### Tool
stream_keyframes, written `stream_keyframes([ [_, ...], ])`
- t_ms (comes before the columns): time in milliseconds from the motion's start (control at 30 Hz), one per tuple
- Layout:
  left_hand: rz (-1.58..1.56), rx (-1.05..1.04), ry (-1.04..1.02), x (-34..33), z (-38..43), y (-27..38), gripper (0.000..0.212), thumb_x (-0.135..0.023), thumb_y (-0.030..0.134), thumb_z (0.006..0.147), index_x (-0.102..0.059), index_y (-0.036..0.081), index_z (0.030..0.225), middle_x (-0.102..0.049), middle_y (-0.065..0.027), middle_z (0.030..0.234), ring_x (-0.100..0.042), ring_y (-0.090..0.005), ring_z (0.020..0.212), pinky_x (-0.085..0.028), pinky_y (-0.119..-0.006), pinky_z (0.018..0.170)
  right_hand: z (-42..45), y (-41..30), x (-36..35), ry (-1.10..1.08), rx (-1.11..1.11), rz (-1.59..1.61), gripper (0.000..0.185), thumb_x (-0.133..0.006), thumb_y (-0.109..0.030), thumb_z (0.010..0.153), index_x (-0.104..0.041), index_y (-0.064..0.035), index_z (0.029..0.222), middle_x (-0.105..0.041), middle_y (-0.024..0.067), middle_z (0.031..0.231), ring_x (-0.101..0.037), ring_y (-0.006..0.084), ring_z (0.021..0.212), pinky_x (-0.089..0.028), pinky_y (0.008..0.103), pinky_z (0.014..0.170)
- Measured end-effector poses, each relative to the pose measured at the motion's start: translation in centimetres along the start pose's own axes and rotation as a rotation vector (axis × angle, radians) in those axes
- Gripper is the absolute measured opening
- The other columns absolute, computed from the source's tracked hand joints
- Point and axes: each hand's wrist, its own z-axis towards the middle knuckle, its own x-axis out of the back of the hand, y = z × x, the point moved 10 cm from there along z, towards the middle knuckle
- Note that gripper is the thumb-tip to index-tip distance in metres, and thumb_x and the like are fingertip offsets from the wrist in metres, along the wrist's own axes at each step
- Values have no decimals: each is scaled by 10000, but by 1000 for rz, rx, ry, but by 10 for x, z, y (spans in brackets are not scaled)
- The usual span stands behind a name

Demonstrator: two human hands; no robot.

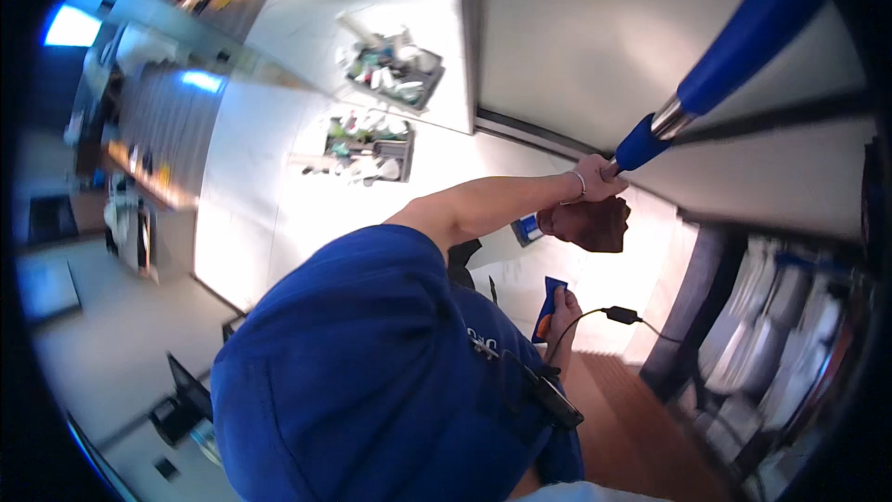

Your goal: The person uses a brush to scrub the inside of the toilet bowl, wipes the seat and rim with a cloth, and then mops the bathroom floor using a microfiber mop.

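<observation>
My left hand (601,180), with a thin band at its wrist, grips the metal part of a pole with blue sleeves (725,49), which slants up to the right. Just below that hand is a rumpled brown thing (592,224); whether the hand also holds it I cannot tell. Lower down, nearer my body, my right hand (566,314) pinches a blue packet (549,308) with an orange patch. A black cable with an inline box (621,315) runs beside this hand. A small blue and white object (531,226) is partly hidden behind the left forearm.
Two dark crates (409,157) (432,80) of mixed items stand on the pale tiled floor. A large pale panel (557,35) with a dark frame rises at upper right. Shelving with pale stacked items (759,314) is at far right, and a brown wooden surface (627,418) lies below.
</observation>
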Motion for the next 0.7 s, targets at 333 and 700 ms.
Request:
stream_keyframes([
  [333,41,-129,140,344,-267,266,474,-550,496,898,-649,35,842,-621,-63,799,-585,-151,759,-475,-300,702,62,-47,-111,-409,375,-681,327,-678,-188,847,-629,50,1065,-663,80,894,-593,116,750,-480,240,697],
  [700,337,106,982,590,-629,299,372,-600,419,885,-621,47,895,-624,-50,790,-604,-134,762,-494,-260,683,83,67,-307,-941,545,-1068,231,-588,-84,826,-610,-24,1049,-604,124,947,-557,261,848,-448,384,743],
])
